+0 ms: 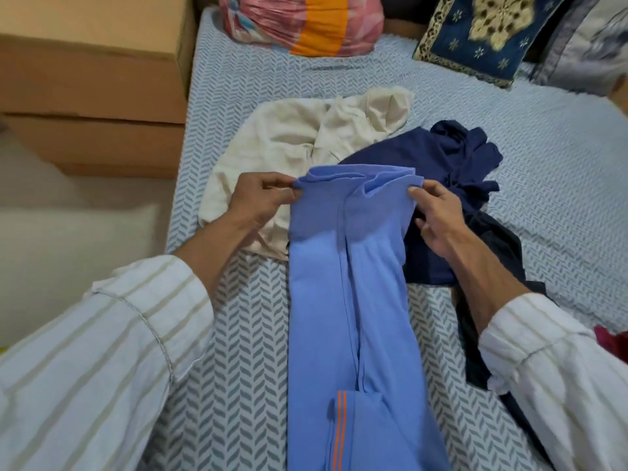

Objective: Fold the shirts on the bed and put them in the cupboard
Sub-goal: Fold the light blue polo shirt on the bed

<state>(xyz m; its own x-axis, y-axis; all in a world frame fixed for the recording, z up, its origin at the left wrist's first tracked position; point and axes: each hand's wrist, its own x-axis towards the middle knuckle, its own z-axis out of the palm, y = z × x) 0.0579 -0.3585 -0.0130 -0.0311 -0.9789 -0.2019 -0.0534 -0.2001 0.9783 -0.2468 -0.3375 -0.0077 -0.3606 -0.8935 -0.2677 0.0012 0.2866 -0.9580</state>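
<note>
Patterned bed (pixel 543 185) under me; the blue shirt (pixel 350 266) lies lengthwise down its middle. My left hand (pixel 261 198) pinches its far left corner, my right hand (pixel 438 215) seemingly the right one. Cream shirt (pixel 289 137) and navy shirt (pixel 441 158) lie just beyond.

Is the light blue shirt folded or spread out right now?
Folded lengthwise: the light blue shirt forms a narrow strip, both hands pinching its top corners.
</note>
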